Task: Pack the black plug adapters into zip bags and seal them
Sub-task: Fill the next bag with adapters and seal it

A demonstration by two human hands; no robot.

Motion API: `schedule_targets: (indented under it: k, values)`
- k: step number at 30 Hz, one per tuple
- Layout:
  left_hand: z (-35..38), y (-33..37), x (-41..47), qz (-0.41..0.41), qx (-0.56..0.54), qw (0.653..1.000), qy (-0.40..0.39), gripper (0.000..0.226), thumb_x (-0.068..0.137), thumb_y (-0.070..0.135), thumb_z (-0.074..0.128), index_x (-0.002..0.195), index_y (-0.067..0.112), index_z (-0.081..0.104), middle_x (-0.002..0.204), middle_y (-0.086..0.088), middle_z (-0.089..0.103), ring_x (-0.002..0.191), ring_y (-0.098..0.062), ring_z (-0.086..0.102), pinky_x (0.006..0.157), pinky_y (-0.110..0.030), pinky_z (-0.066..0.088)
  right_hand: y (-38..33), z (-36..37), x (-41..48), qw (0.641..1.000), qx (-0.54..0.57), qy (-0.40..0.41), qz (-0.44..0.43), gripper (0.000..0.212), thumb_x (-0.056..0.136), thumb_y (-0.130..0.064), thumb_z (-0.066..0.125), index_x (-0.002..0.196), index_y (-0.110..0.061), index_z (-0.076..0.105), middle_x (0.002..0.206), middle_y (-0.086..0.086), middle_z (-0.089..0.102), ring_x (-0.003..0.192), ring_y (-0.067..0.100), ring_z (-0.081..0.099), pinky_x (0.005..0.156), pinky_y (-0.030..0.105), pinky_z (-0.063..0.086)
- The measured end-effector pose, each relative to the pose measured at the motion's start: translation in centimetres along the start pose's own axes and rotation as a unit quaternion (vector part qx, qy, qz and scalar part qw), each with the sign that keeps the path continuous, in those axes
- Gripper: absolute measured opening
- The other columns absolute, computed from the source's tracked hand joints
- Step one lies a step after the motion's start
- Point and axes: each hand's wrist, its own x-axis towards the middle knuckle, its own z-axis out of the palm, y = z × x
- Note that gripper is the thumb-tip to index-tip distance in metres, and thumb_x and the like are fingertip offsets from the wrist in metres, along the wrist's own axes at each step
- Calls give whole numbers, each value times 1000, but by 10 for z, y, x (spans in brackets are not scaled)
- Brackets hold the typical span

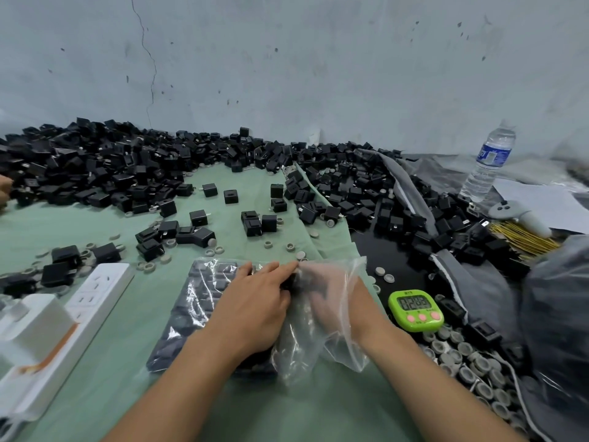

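Observation:
A clear zip bag (197, 301) packed with rows of black plug adapters lies flat on the green cloth (95, 362) in front of me. My left hand (255, 307) rests on its right part, fingers spread toward the far edge. My right hand (328, 298) is inside the bag's loose clear plastic (347, 342), with a dark adapter (291, 282) against its fingers, next to my left fingertips. Whether the right fingers grip that adapter is blurred by the plastic. A big heap of loose black adapters (111, 167) stretches along the wall, with single ones (251, 221) scattered nearer.
A white power strip (92, 298) and a white charger box (28, 333) lie at left. A green timer (416, 309), grey round caps (468, 362), a water bottle (489, 161), a grey controller (516, 213) and gold twist ties (522, 239) are at right. Another person's hand (3, 189) shows at the left edge.

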Motion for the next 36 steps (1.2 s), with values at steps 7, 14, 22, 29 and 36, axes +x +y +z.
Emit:
schedule_targets:
  k: [7, 14, 22, 29, 36]
  values:
    - [-1, 4, 7, -7, 8, 1000, 17, 39, 102, 30, 45, 140, 38, 53, 143, 17, 54, 130, -6, 48, 124, -39, 11, 9, -60, -20, 989, -35, 109, 98, 32, 83, -12, 62, 87, -40, 78, 78, -11, 76, 68, 11, 71, 62, 26, 59]
    - [-4, 7, 16, -36, 13, 999, 4, 46, 99, 34, 49, 145, 33, 48, 149, 10, 50, 138, -12, 41, 124, -39, 10, -27, -84, 13, 976, -13, 210, 52, 39, 81, -1, 54, 67, -32, 73, 59, -17, 68, 35, 3, 46, 37, 14, 37]
    - [-5, -2, 25, -29, -5, 999, 29, 37, 89, 26, 54, 123, 30, 68, 113, 6, 66, 98, -15, 52, 110, -37, 36, -55, 3, 145, 968, -221, -112, 30, 48, 93, 0, 56, 140, -13, 56, 134, 8, 64, 115, 26, 63, 91, 35, 55]
    - [-3, -7, 29, -44, -7, 998, 50, 30, 87, 27, 56, 113, 27, 70, 105, 5, 65, 100, -21, 56, 92, -33, 39, -35, 31, 165, 975, -202, -34, 84, 35, 88, 2, 63, 118, -15, 61, 122, 9, 65, 109, 27, 61, 93, 41, 54]
    - [-3, -2, 28, -71, -9, 995, 74, 25, 93, 26, 58, 115, 30, 68, 106, 9, 66, 94, -14, 53, 104, -35, 41, -27, -62, 49, 982, -44, 179, 43, 23, 70, -33, 79, 88, -42, 68, 80, -33, 67, 73, -10, 63, 58, 8, 42]
